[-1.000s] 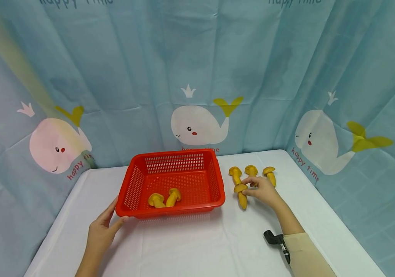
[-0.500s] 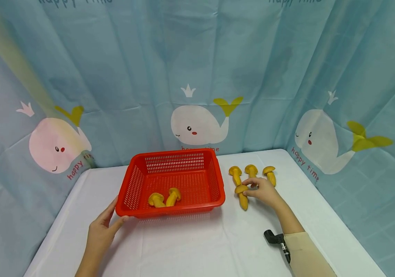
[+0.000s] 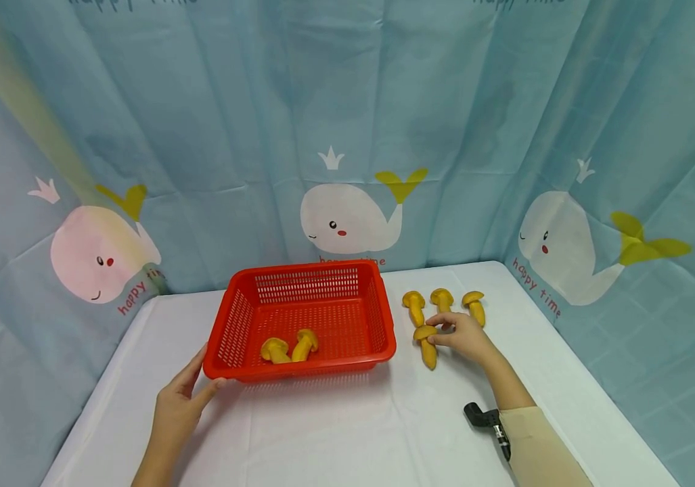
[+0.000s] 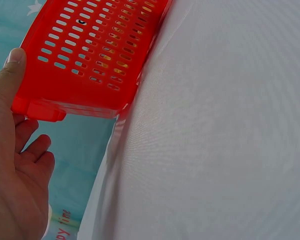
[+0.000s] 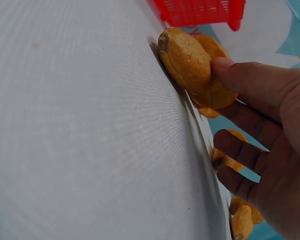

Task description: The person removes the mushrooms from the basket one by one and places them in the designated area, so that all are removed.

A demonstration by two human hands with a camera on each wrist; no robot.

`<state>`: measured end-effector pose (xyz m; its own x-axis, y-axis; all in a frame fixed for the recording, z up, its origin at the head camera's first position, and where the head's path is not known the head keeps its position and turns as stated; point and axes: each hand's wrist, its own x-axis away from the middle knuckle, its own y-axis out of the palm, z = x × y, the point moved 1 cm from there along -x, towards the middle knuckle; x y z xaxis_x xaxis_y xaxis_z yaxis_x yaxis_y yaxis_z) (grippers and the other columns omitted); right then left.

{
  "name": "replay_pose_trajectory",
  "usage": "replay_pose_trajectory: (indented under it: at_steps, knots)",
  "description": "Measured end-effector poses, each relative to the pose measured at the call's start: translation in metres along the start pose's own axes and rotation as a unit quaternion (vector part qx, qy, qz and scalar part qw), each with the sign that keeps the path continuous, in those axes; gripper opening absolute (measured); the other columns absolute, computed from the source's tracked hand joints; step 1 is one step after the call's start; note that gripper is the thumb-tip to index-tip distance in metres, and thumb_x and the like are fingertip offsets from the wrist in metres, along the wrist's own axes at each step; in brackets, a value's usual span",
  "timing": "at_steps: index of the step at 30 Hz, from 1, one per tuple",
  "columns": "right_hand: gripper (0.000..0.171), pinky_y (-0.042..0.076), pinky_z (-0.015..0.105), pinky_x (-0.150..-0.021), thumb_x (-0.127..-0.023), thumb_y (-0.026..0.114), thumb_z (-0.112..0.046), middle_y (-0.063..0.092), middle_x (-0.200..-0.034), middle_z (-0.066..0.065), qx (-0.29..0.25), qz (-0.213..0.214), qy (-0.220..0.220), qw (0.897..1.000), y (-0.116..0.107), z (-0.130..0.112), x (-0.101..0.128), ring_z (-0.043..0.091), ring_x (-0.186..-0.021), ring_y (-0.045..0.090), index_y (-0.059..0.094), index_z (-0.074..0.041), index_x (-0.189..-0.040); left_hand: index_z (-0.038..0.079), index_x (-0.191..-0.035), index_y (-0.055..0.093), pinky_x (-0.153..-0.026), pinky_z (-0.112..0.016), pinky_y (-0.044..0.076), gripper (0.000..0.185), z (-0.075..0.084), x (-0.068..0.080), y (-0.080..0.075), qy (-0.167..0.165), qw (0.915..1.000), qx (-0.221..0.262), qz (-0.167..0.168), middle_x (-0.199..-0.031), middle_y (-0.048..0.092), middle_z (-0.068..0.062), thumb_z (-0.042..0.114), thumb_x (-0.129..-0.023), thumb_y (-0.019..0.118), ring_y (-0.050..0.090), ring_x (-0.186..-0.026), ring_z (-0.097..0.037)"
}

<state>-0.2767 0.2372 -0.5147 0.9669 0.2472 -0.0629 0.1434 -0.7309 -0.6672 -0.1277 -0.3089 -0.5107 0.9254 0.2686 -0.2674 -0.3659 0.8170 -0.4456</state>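
Note:
In the head view my left hand (image 3: 178, 409) holds the near left corner of a red plastic basket (image 3: 335, 366). The left wrist view shows the thumb on its rim and the other fingers curled below. Two yellow-brown mushrooms (image 3: 303, 343) lie inside, near the front wall. To the right of the basket, my right hand (image 3: 464, 335) pinches another mushroom (image 3: 428, 353) by its cap, the stem pointing toward me. In the right wrist view, thumb and forefinger hold this mushroom (image 5: 187, 62) at the white cloth; its far side is hidden.
Behind the right hand three more mushrooms (image 3: 474, 310) lie in a row on the white-covered table (image 3: 323, 433). A black device (image 3: 486, 423) sits at the right sleeve. Blue whale-print curtains (image 3: 347, 135) stand along the back and both sides.
The pinched mushroom has shifted very slightly to the right with my right hand. My left hand and the basket stay where they were.

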Motion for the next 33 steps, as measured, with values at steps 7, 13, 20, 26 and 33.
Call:
replay_pose_trajectory:
  at_steps: [7,13,20,26,33]
  knots:
    - [0.029,0.053,0.035,-0.081,-0.084,0.086,-0.026,0.073,-0.104,-0.001,-0.009,-0.003,0.002,1.000,-0.0002,0.0009,0.0007,0.023,-0.096,0.060,0.076,-0.017,-0.110,0.028,-0.154,0.047,-0.101,-0.004,0.037,0.074,-0.0025,-0.0003,-0.0002,-0.007,0.9999,-0.007,-0.002,-0.157,0.048,0.002,0.023,-0.089,0.080,0.039,-0.140,0.010]
    - [0.030,0.053,0.034,-0.081,-0.084,0.086,-0.026,0.073,-0.104,-0.001,-0.011,-0.005,0.008,1.000,0.0002,0.0011,0.0007,0.023,-0.096,0.059,0.076,-0.017,-0.111,0.030,-0.154,0.047,-0.101,-0.004,0.037,0.074,-0.0016,-0.0004,-0.0004,-0.005,1.0000,-0.005,-0.004,-0.157,0.049,0.002,0.023,-0.089,0.081,0.039,-0.139,0.011]
    - [0.031,0.054,0.034,-0.080,-0.085,0.085,-0.024,0.072,-0.104,0.000,-0.013,-0.011,0.015,1.000,-0.0005,-0.0005,0.0008,0.023,-0.094,0.060,0.075,-0.016,-0.113,0.034,-0.154,0.046,-0.101,-0.004,0.037,0.074,-0.0010,0.0002,-0.0005,-0.012,0.9999,-0.006,-0.003,-0.157,0.049,0.002,0.024,-0.089,0.081,0.039,-0.139,0.012]
    - [0.031,0.054,0.034,-0.080,-0.086,0.084,-0.024,0.072,-0.104,0.000,-0.009,-0.017,0.017,1.000,-0.0007,-0.0003,0.0005,0.023,-0.095,0.059,0.075,-0.015,-0.114,0.029,-0.154,0.047,-0.101,-0.005,0.037,0.074,-0.0009,0.0005,-0.0005,-0.018,0.9998,-0.002,-0.001,-0.157,0.049,0.003,0.025,-0.088,0.081,0.040,-0.139,0.011]
    - [0.034,0.052,0.034,-0.083,-0.088,0.083,-0.025,0.072,-0.110,0.002,0.004,-0.025,0.010,1.000,-0.0040,-0.0024,0.0006,0.023,-0.101,0.059,0.074,-0.014,-0.118,0.029,-0.154,0.048,-0.102,-0.004,0.038,0.074,-0.0018,-0.0008,-0.0003,-0.012,0.9999,0.003,-0.002,-0.156,0.049,0.004,0.023,-0.088,0.081,0.040,-0.138,0.012]
